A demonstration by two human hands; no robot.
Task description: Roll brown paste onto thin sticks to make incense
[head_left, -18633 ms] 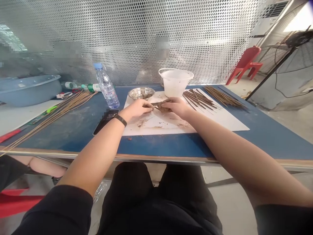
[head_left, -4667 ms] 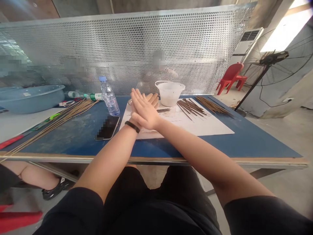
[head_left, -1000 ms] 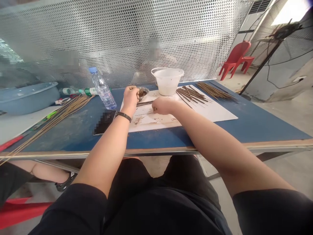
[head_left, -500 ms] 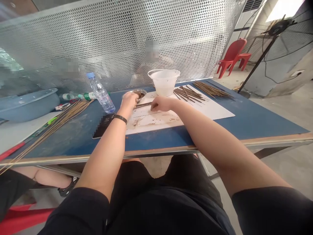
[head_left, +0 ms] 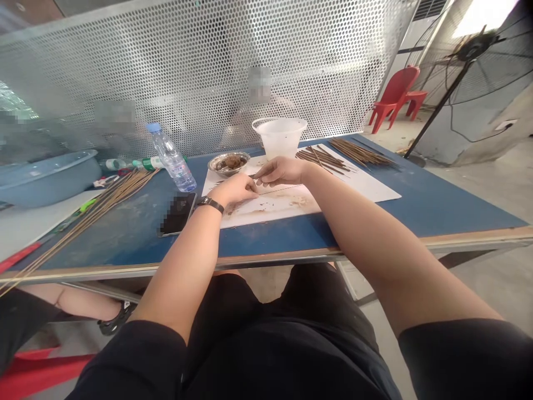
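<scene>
Hands meet over a white sheet on the blue bench, seen from the head camera. The right hand has its fingers pinched tight together on the end of a thin brown stick. The left hand, a dark band on its wrist, lies curled over the rest of that stick at seven o'clock from the right hand; its fingers are bent down to the sheet, and I cannot tell whether they grip anything. The stick lies low on the sheet between the two hands, mostly hidden.

At eleven o'clock from the hands stands a metal bowl of brown paste, and at twelve o'clock a white tub. Coated sticks lie in a heap at two o'clock, with paler sticks just beyond them. At nine o'clock a phone lies flat — a water bottle stands behind it, and long bamboo sticks stretch away beside a blue basin.
</scene>
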